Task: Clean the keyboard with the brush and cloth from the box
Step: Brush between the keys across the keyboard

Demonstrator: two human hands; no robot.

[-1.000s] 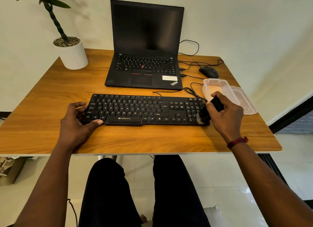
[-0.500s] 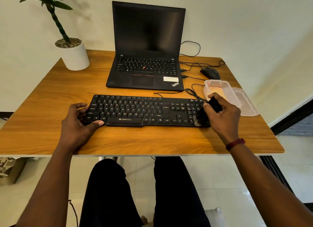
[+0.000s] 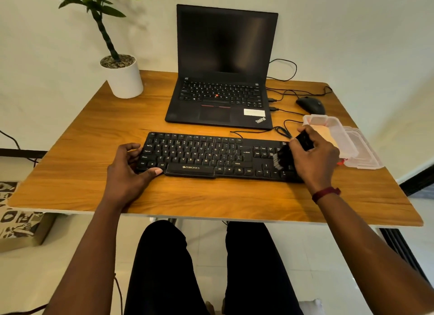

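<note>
A black keyboard (image 3: 211, 156) lies across the middle of the wooden desk. My left hand (image 3: 128, 173) grips its left end, thumb on the front edge. My right hand (image 3: 313, 158) is closed around a black brush (image 3: 285, 153), whose pale bristles rest on the keys at the keyboard's right end. The clear plastic box (image 3: 347, 145) stands just right of my right hand, with a pale yellow cloth (image 3: 325, 132) inside it, partly hidden by my fingers.
An open black laptop (image 3: 223, 79) sits behind the keyboard. A black mouse (image 3: 311, 105) and loose cables (image 3: 285, 129) lie at the back right. A white plant pot (image 3: 123, 78) stands at the back left. The box's clear lid (image 3: 366, 151) lies under it.
The brush has shifted slightly left along the right end of the keyboard. My left hand has stayed on the left end. The camera has tilted a little.
</note>
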